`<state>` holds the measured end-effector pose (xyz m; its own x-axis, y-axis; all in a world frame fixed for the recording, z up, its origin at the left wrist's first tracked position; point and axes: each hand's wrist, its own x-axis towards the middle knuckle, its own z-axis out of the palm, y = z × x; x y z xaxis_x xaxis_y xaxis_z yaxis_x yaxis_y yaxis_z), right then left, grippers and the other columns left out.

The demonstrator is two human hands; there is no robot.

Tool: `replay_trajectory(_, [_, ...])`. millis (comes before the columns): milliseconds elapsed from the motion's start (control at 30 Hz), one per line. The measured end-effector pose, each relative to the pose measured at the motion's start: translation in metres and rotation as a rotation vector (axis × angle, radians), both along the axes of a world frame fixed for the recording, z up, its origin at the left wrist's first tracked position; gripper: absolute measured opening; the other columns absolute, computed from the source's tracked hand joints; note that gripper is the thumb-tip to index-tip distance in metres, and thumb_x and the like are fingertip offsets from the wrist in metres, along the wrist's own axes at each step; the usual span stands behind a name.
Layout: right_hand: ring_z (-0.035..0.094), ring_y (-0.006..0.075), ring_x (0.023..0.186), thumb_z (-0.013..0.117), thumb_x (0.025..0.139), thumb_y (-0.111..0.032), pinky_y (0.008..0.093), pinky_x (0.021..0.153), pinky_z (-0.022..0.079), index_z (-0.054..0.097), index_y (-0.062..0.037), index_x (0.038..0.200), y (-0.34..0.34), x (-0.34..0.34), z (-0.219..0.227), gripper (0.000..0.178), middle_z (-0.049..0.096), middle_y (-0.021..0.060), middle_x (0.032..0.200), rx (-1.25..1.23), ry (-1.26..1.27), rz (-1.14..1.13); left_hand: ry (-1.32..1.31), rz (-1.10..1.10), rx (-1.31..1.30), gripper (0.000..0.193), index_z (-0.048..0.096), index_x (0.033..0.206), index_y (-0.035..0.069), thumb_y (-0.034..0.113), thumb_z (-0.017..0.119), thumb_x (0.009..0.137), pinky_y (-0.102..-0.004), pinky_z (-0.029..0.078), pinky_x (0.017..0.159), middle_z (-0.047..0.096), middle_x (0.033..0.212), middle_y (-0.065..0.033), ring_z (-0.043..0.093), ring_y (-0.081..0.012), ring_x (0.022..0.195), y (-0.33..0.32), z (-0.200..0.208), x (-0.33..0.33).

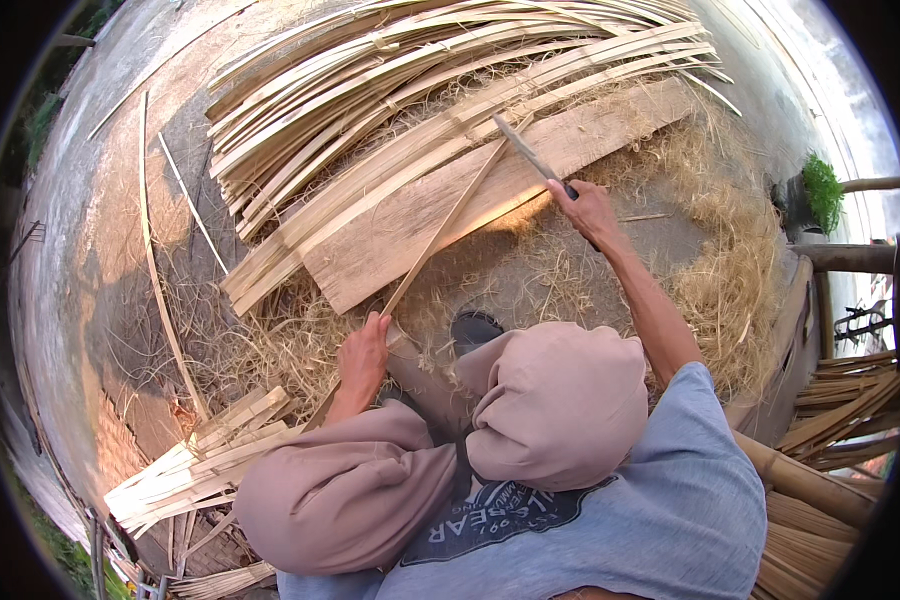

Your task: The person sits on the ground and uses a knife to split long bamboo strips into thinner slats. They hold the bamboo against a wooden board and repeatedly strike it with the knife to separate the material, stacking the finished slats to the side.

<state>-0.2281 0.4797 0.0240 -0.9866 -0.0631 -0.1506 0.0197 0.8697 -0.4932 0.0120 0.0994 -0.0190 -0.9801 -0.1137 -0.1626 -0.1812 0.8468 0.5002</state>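
Observation:
My left hand point(363, 358) is closed round one end of a thin bamboo strip point(444, 228), just beyond my left knee. The strip slants up and away to the right, over a flat wooden board point(370, 255). In my right hand point(587, 213) is the dark handle of a long knife point(526, 152). Its blade points up and to the left, with the tip close to the strip's far end; whether they touch I cannot tell. Several wider split strips point(400, 175) lie along the far side of the board.
A large pile of bamboo strips point(360, 95) spreads behind the board. Curly shavings point(735, 240) cover the floor to the right. More strips point(215, 450) lie beside my left knee. A green plant point(822, 192) and a bamboo pole point(805, 478) stand at the right.

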Motion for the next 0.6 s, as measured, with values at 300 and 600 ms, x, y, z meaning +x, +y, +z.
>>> replay_trajectory(300, [0.065, 0.0348, 0.061, 0.061, 0.097, -0.061, 0.0478, 0.061, 0.051, 0.067, 0.0032, 0.078, -0.039, 0.056, 0.006, 0.067, 0.060, 0.0205, 0.061, 0.011, -0.065, 0.361, -0.001, -0.003, -0.061, 0.029, 0.054, 0.104, 0.010, 0.036, 0.044, 0.111, -0.0598, 0.045, 0.057, 0.064, 0.070, -0.0247, 0.064, -0.0496, 0.068, -0.008, -0.013, 0.015])
replay_trajectory(600, [0.060, 0.0293, 0.057, 0.061, 0.098, -0.060, 0.0461, 0.057, 0.045, 0.063, 0.0034, 0.072, 0.034, -0.029, -0.020, 0.068, 0.057, 0.0170, 0.056, -0.081, 0.060, -0.155, -0.211, -0.014, 0.327, 0.040, 0.057, 0.087, 0.005, 0.036, 0.048, 0.111, -0.0404, 0.041, 0.054, 0.055, 0.064, -0.0092, 0.054, -0.0254, 0.057, -0.048, 0.001, 0.010])
